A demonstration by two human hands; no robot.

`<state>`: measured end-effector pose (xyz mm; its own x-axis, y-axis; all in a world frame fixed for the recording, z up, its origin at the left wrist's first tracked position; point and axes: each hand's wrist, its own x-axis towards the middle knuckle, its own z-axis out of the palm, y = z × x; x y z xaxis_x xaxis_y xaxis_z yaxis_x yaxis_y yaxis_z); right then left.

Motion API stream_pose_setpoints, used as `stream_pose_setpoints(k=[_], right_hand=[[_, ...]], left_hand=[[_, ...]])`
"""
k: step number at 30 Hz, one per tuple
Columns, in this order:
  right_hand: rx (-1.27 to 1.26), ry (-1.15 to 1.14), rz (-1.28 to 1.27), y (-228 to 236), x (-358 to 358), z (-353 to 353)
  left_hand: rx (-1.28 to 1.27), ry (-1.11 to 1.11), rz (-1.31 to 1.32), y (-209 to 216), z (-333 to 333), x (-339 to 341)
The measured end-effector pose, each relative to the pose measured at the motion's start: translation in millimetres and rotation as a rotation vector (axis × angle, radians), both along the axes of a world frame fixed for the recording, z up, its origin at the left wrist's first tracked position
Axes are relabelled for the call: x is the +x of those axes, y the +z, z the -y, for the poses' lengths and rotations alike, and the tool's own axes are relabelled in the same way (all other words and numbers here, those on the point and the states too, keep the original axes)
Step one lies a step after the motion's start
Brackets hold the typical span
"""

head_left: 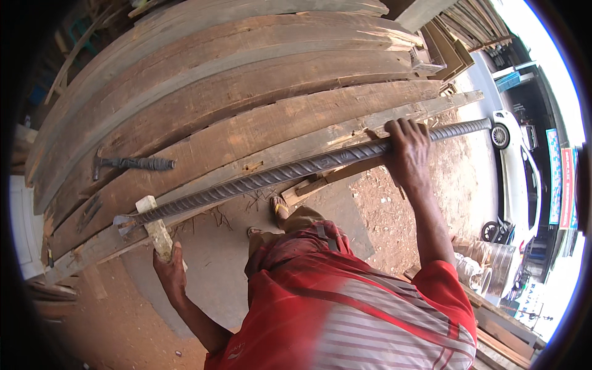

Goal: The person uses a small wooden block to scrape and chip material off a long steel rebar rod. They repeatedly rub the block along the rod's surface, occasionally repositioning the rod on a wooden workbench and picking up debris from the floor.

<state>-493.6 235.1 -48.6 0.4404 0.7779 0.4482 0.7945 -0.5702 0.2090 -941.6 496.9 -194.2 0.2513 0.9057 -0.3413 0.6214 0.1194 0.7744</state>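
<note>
A long, dark, ridged steel bar [277, 177] runs slantwise along the near edge of the wooden planks [234, 132]. Its left end is flattened and lighter in colour. My right hand [408, 151] is wrapped round the bar toward its far right end. A pale, rough block [160, 239] crosses beneath the bar near the flattened end. My left hand [171, 271] grips the near end of this block, fingers partly hidden behind it. Whether the block is wood or stone I cannot tell.
A hammer [135, 163] with a dark wrapped handle lies on the planks at the left. Thin twigs or wires [219, 213] are scattered on the ground by my feet. At the right stand a white car [518, 179] and a bundle in clear wrapping [493, 265].
</note>
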Motion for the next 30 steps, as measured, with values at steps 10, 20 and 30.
stream_pose_setpoints(k=[10,20,30], right_hand=[[-0.197,0.208,-0.125,11.7,-24.5,-29.1],[-0.223,0.169,-0.116,-12.4,-43.4,-31.2],[-0.302,0.206,-0.200,12.8,-56.4,-16.7]], left_hand=[[0.079,-0.038,0.075,-2.4,-0.7,5.7],[-0.011,-0.005,-0.078,13.2,-4.2,2.4],[0.095,-0.005,-0.071,-1.2,-5.2,-3.7]])
